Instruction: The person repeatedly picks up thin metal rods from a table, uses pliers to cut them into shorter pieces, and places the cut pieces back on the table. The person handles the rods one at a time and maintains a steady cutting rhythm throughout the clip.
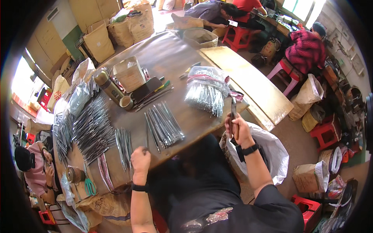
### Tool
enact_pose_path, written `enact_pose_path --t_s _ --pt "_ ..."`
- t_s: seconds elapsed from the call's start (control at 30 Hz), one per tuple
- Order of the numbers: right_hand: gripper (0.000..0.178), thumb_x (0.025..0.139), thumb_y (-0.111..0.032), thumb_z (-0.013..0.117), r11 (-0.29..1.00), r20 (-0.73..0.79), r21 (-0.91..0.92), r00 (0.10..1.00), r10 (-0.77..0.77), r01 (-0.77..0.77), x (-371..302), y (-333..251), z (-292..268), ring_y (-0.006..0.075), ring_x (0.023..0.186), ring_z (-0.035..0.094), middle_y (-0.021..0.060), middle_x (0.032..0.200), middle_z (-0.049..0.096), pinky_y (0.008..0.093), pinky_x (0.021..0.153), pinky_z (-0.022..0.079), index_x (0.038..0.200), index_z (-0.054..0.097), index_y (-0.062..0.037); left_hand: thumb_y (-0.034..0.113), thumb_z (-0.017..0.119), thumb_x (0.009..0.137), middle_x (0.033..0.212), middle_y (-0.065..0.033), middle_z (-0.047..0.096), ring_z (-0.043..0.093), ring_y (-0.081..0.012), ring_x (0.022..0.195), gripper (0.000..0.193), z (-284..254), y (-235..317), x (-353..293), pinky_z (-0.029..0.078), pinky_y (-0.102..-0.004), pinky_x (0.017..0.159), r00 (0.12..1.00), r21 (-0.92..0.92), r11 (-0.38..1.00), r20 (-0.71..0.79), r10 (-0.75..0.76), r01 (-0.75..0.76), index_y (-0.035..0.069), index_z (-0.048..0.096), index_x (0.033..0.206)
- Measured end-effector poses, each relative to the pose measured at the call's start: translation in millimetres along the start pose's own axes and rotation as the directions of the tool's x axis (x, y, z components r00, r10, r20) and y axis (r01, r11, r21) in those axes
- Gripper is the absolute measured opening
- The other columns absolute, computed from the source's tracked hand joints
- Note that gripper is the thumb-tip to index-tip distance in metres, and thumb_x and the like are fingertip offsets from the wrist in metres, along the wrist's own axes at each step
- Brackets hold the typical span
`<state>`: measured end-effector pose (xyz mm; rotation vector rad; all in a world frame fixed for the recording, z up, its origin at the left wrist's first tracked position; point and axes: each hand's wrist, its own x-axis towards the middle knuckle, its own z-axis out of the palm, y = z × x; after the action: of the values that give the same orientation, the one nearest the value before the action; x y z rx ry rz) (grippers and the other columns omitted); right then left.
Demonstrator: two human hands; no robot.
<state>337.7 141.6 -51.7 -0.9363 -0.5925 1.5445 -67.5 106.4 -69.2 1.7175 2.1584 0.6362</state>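
At the table's near edge my left hand (140,161) is closed on a thin dark metal rod (147,136) that points away from me. My right hand (238,129) grips pliers (233,110) by the handles, jaws up, beyond the table's right corner. Between the hands, a row of slim metal rods (164,126) lies side by side on the tabletop. A smaller group of similar rods (123,146) lies left of my left hand. Near the pliers, a clear plastic bag (208,79) holds a bundle of shiny rods.
Large heaps of metal rods (93,130) cover the table's left side. Behind them stand a steel flask (108,85), a paper cup (126,102) and a box (129,74). A white sack (278,159) stands by my right forearm. Other people work around the room.
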Motion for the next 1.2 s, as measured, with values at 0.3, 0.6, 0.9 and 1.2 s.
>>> enact_pose_path --t_s 0.3,0.6,0.9,1.2 --pt "0.015 0.075 -0.003 0.064 0.465 -0.085 -0.873 0.895 -0.437 0.145 103 -6 -24 0.0099 0.051 0.051 0.0019 0.067 0.054 0.0243 0.043 0.042 0.086 0.054 -0.0014 -0.001 0.062 0.082 0.081 -0.0092 0.063 0.066 -0.0205 0.071 0.015 -13 -11 -6 0.052 -0.0248 0.059 0.872 -0.829 0.270 0.467 -0.147 0.490 -0.004 0.058 0.096" --pt "0.024 0.080 -0.001 0.062 0.841 -0.205 -0.540 0.973 -0.105 -0.023 44 -19 -24 0.0126 0.055 0.055 0.0034 0.072 0.058 0.0281 0.050 0.047 0.104 0.058 0.0012 0.001 0.060 0.083 0.083 -0.0073 0.065 0.066 -0.0173 0.069 0.028 -45 -29 -44 0.054 -0.0208 0.056 0.823 -0.816 0.116 0.549 -0.149 0.566 -0.001 0.057 0.111" --pt "0.011 0.090 -0.009 0.058 0.858 -0.068 0.445 0.946 0.317 -0.256 62 -25 -20 0.0165 0.067 0.060 0.0053 0.074 0.060 0.0320 0.061 0.052 0.094 0.060 -0.0002 -0.004 0.057 0.083 0.084 -0.0087 0.065 0.067 -0.0179 0.070 0.030 -63 -13 -55 0.054 -0.0189 0.053 0.849 -0.849 -0.063 0.527 -0.037 0.524 0.001 0.058 0.113" --pt "0.008 0.089 -0.011 0.060 0.960 -0.034 0.148 0.969 0.243 -0.236 9 -6 41 0.0202 0.069 0.063 0.0066 0.076 0.063 0.0346 0.064 0.054 0.090 0.059 -0.0034 -0.006 0.062 0.079 0.091 -0.0108 0.066 0.069 -0.0277 0.083 0.030 -54 12 -71 0.059 -0.0257 0.065 0.863 -0.863 0.006 0.504 -0.044 0.505 0.000 0.058 0.108"
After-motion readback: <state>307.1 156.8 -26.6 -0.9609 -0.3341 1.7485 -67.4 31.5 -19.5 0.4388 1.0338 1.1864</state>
